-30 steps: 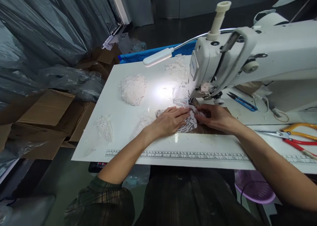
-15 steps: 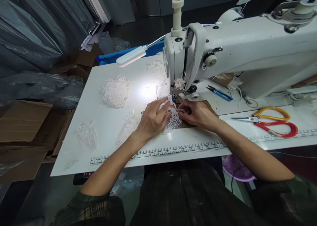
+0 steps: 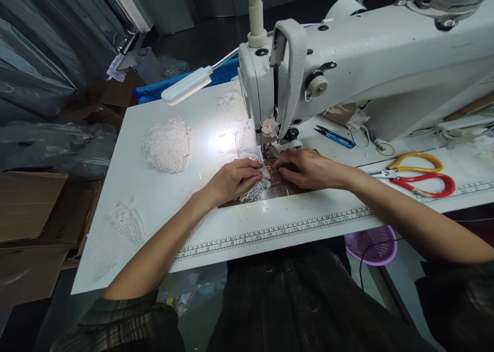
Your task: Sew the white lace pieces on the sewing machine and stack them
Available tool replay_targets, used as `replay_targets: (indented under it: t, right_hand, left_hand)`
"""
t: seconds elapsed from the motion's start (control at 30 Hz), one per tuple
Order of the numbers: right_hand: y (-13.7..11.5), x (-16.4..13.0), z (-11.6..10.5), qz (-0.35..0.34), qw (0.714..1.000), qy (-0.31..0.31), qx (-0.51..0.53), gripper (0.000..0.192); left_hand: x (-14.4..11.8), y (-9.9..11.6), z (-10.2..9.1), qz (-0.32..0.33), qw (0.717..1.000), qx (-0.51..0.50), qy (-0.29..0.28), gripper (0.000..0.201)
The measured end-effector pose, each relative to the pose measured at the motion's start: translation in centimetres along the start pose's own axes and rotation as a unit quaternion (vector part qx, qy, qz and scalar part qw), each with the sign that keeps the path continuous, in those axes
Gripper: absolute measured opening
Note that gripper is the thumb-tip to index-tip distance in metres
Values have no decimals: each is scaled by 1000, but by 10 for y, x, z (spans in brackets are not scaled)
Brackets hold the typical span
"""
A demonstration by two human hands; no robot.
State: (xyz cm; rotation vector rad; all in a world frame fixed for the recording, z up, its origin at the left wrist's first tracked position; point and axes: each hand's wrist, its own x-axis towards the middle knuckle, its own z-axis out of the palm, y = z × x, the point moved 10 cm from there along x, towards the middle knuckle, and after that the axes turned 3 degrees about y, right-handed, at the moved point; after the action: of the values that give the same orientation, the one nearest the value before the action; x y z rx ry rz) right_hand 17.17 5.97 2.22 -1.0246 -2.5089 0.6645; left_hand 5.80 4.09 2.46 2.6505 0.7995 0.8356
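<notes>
My left hand [image 3: 233, 178] lies flat on a piece of white lace [image 3: 257, 187], pressing it down on the brown gridded mat [image 3: 285, 187] just in front of the presser foot [image 3: 270, 151] of the white sewing machine [image 3: 347, 64]. My right hand [image 3: 304, 168] rests on the mat to the right of the lace, its fingertips pinching the lace edge close to the needle. The lace under my fingers is partly hidden.
A mound of lace pieces [image 3: 166, 145] lies on the white table [image 3: 154, 203] to the left, smaller bits [image 3: 125, 221] nearer the edge. Blue snips [image 3: 335, 137] and orange and red scissors [image 3: 417, 176] lie on the right. A lamp [image 3: 185, 85] lights the needle area. Cardboard boxes [image 3: 31, 213] stand at left.
Both hands have pushed the lace closer to the presser foot, and my left hand has flattened on it. The camera has shifted, so the machine sits further left in view.
</notes>
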Motion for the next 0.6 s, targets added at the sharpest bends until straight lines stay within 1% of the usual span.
replay_targets:
  t: [0.1, 0.2, 0.27, 0.37, 0.43, 0.5, 0.6]
  right_hand:
    - [8, 2, 3, -4, 1000, 30, -2, 31]
    - [13, -1, 7, -11, 997, 71, -24, 36]
    - [12, -3, 10, -21, 995, 86, -45, 38]
    - [10, -5, 16, -40, 993, 81, -80, 39]
    - [9, -5, 19, -40, 992, 72, -96, 39]
    - [10, -4, 20, -35, 992, 67, -103, 39]
    - [9, -4, 22, -29, 993, 61, -99, 40]
  left_hand:
    - [1, 8, 1, 8, 998, 63, 8, 16]
    - [1, 16, 4, 28, 989, 144, 16, 16]
    - [1, 19, 6, 43, 985, 169, 12, 16]
    - [1, 19, 7, 53, 985, 161, 13, 15]
    - [1, 17, 7, 53, 988, 144, 14, 14]
    - [0, 16, 8, 53, 989, 137, 10, 12]
    - [0, 18, 9, 68, 986, 151, 6, 11]
